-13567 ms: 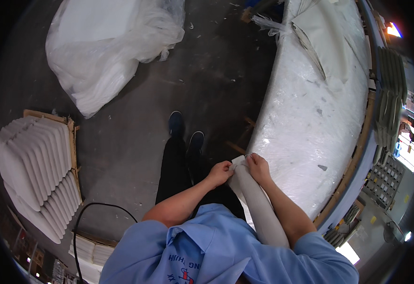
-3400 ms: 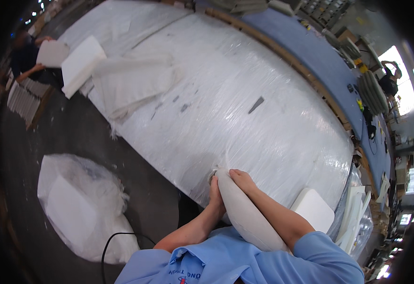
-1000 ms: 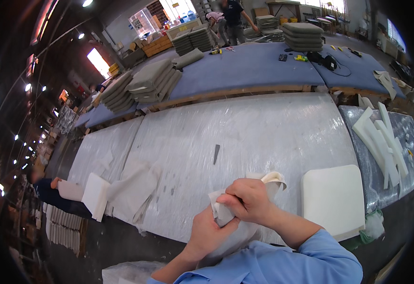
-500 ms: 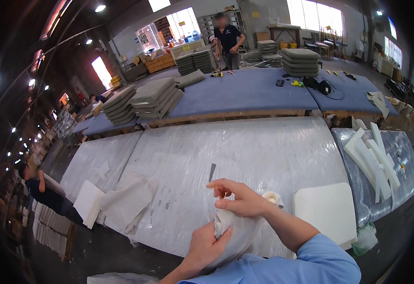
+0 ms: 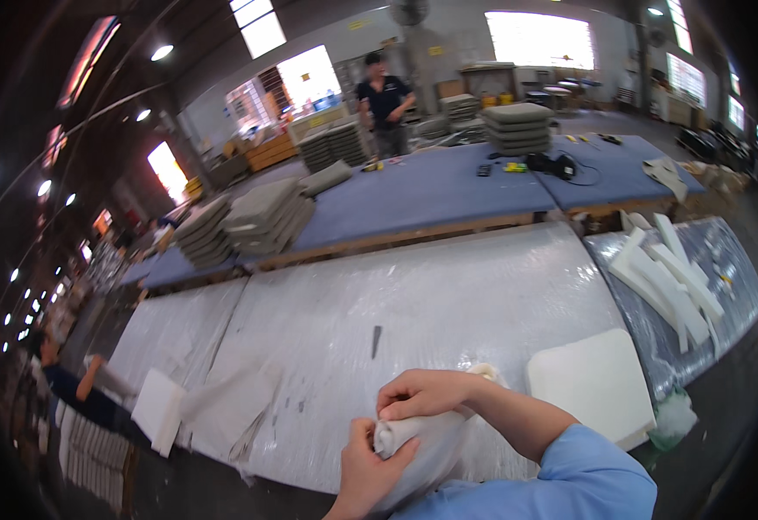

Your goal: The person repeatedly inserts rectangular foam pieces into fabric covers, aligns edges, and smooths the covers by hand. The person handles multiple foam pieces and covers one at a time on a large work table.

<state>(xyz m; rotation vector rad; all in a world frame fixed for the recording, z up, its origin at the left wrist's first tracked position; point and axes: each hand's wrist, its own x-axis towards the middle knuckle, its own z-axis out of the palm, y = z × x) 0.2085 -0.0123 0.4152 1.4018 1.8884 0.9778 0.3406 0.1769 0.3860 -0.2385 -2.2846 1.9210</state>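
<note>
Off-white cloth is bunched into a thick roll close to my body, at the near edge of the plastic-covered table. My left hand wraps round the roll's end from the left, thumb on the near side. From above and behind, my right hand closes its fingers on the top edge of the same cloth. Past my right wrist, a curled cream end shows; whether it belongs to the roll is hidden. A narrow dark grey strip lies beyond my hands.
A white foam pad lies at right, with foam offcuts beyond. Loose cloth and another white pad are left. Grey cushion stacks stand on the blue table. Co-workers stand across it and at far left.
My right hand has come down from above the roll and now grips the cloth. My left hand has shifted up around the roll's end. The view has tilted slightly.
</note>
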